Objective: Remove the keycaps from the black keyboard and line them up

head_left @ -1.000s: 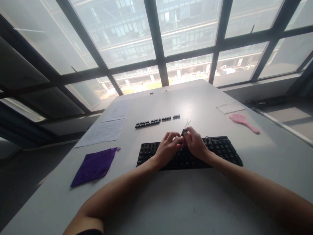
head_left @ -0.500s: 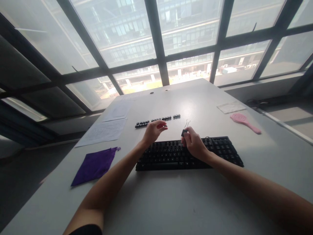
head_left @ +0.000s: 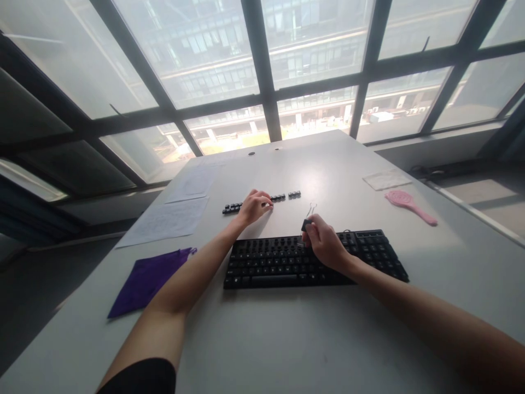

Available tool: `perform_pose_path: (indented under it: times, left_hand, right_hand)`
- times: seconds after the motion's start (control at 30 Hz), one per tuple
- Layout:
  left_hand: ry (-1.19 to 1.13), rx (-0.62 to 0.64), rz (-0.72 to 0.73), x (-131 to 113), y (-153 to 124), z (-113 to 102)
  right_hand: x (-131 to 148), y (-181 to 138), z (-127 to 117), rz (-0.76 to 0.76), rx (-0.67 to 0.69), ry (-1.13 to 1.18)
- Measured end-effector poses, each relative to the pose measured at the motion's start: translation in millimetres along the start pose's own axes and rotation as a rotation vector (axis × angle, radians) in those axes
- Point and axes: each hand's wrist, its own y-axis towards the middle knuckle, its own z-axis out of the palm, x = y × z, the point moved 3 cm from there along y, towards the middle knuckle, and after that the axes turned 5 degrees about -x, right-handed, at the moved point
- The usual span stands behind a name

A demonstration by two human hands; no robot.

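Observation:
My left hand (head_left: 253, 208) reaches over the rows of loose black keycaps (head_left: 233, 208) behind the keyboard. Its thumb and fingertips are pinched together on a small dark keycap (head_left: 267, 204), low over the table beside the rows; whether the keycap touches the table I cannot tell. My right hand (head_left: 325, 241) is closed round the black handle of a wire keycap puller (head_left: 306, 224). Thin wires stick out at the puller's top and bottom, above the keyboard (head_left: 279, 267). The keyboard's upper rows, left of my right hand, show bare switches without caps.
On the left lie a purple drawstring pouch (head_left: 143, 282) and printed paper sheets (head_left: 168, 221). A pink hairbrush (head_left: 410, 207) and a flat pale packet (head_left: 386, 179) rest at the right. Windows stand beyond the white table's far edge.
My left hand has moved away from the keyboard, forward and slightly left, carrying the keycap to the loose rows. My right hand has stayed nearly still with the puller.

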Motion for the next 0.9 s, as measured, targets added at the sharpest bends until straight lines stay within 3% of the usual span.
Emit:
perform_pose_path:
  times: [0.3, 0.9]
  left_hand:
    - [0.06, -0.095, -0.026, 10, 4, 0]
    - [0.043, -0.131, -0.054, 15, 0, -3]
  right_hand:
    - [1, 0, 0, -0.003, 0.012, 0.004]
    - [-1, 1, 0, 0.016, 0.008, 0.044]
